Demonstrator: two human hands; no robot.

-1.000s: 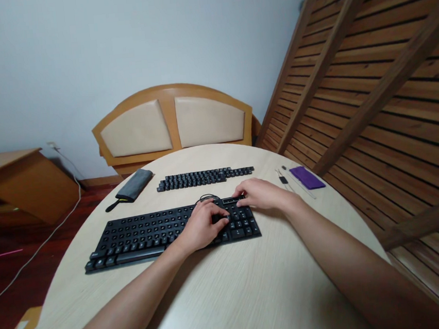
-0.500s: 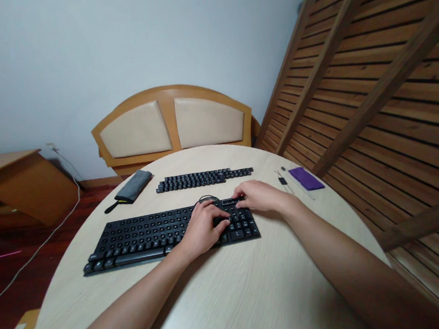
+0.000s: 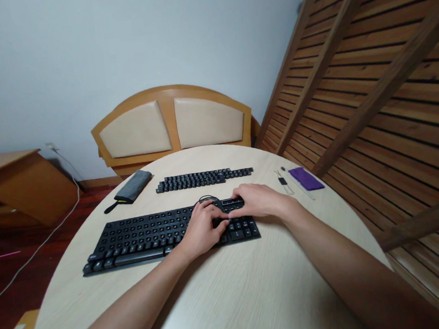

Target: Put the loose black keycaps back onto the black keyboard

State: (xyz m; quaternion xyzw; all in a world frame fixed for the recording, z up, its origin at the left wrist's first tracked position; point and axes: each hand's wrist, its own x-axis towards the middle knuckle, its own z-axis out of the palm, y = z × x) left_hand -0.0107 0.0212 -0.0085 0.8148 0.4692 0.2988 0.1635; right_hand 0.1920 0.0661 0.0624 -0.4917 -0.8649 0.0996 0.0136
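Observation:
A black keyboard (image 3: 140, 233) lies across the table. Its main rows on the left are bare sockets, while the front row and the number pad (image 3: 243, 232) carry keycaps. My left hand (image 3: 202, 228) rests over the right part, thumb and index finger pinched around a small keycap near the number pad; the fingertips partly hide it. My right hand (image 3: 259, 200) grips the keyboard's back right corner, with its fingers at the back edge and its thumb on the keys, touching close to the left fingertips. Behind the keyboard, several loose keycaps (image 3: 192, 180) stand in rows.
A grey pouch (image 3: 134, 187) lies at the back left of the round table (image 3: 232, 297). At the right are a wire keycap puller (image 3: 282, 181), a thin rod (image 3: 301, 187) and a folded purple cloth (image 3: 306, 178). A black cable (image 3: 209, 198) curls behind the keyboard.
My right thumb has moved left and forward over the keys, up to the left fingertips. The left hand has hardly moved, and the keyboard stays in place.

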